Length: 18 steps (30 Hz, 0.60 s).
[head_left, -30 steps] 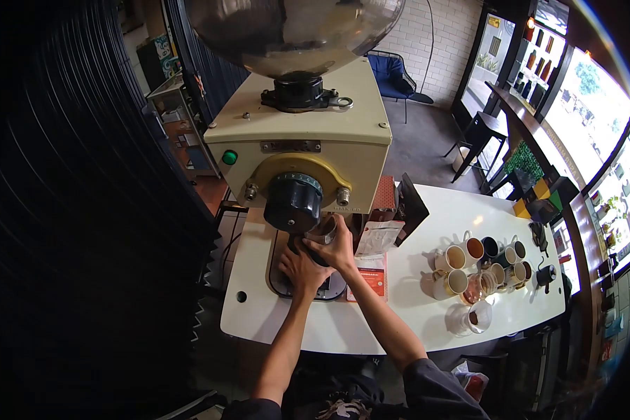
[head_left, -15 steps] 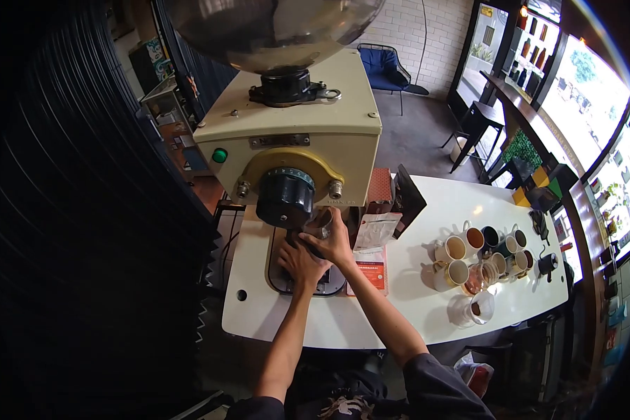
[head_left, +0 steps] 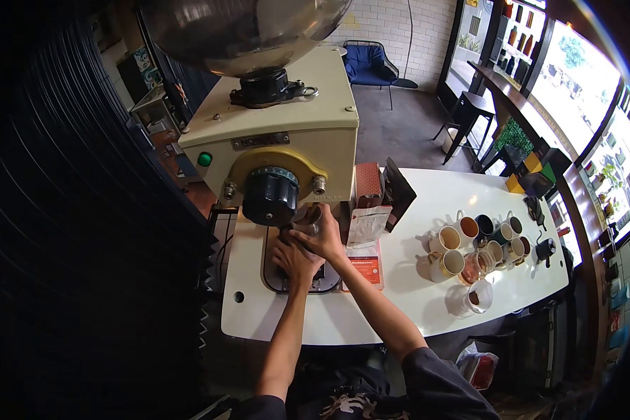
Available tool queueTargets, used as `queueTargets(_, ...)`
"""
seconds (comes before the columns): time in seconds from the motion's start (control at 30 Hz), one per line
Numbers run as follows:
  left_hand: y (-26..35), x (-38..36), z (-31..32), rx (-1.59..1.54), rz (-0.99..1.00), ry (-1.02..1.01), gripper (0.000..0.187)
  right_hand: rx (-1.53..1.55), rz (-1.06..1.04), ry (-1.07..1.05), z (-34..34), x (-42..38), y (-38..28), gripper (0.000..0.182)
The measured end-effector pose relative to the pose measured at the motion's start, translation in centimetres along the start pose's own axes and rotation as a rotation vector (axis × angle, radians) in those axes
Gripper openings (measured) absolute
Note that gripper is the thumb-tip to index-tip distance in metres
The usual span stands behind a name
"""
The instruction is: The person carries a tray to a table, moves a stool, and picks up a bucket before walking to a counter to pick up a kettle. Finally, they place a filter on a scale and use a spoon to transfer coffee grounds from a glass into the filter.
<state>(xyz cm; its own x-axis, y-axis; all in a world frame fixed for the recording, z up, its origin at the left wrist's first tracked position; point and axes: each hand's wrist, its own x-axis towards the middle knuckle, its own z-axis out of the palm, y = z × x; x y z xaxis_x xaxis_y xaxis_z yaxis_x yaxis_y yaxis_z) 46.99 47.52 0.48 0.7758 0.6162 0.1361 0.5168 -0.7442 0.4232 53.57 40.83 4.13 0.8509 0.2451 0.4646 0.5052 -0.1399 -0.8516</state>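
Below the black dial (head_left: 270,197) of a cream coffee grinder (head_left: 315,157), both my hands are close together. My right hand (head_left: 326,238) is curled round a shiny, partly see-through piece (head_left: 313,219) under the grinder's front; its exact kind cannot be made out. My left hand (head_left: 294,260) is just below, its fingers bent over something dark at the spout area, with the fingertips partly hidden. The two hands overlap at the thumb. Beneath them lies the grinder's dark base (head_left: 273,278). A smoky hopper (head_left: 252,35) tops the machine.
Right of the grinder stand a red box (head_left: 368,183), a white pouch (head_left: 368,225) and an orange-red card (head_left: 364,271). Several mugs (head_left: 452,263), a glass server (head_left: 473,267) and a dripper with coffee grounds (head_left: 479,297) occupy the white table's (head_left: 399,308) right side.
The view has shifted slightly, so the grinder appears further left. Both hands stay under the dial in nearly the same pose.
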Motion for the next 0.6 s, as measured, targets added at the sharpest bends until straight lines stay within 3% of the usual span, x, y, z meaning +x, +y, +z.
queueTargets(0.2, -0.3, 0.0, 0.7, 0.015, 0.009, 0.026, 0.097, -0.041, -0.029, -0.002, 0.0, -0.2, 0.4, 0.078)
queueTargets(0.37, -0.5, 0.1, 1.1, 0.010, 0.039, 0.066, 0.099, -0.170, -0.059, -0.021, -1.0, -1.0, 1.1, 0.097)
queueTargets(0.47, -0.5, -0.1, 0.9, -0.014, 0.031, 0.083, 0.112, -0.247, 0.007, -0.042, -2.8, -2.2, 0.6, 0.098)
queueTargets(0.57, -1.0, -0.9, 0.0, -0.035, 0.098, 0.096, 0.116, -0.183, 0.081, -0.105, -5.5, -3.5, 0.3, 0.091)
queueTargets(0.6, -1.1, -1.1, -0.5, -0.043, 0.125, 0.129, 0.117, -0.082, 0.135, -0.139, -6.6, -4.3, 0.1, 0.078)
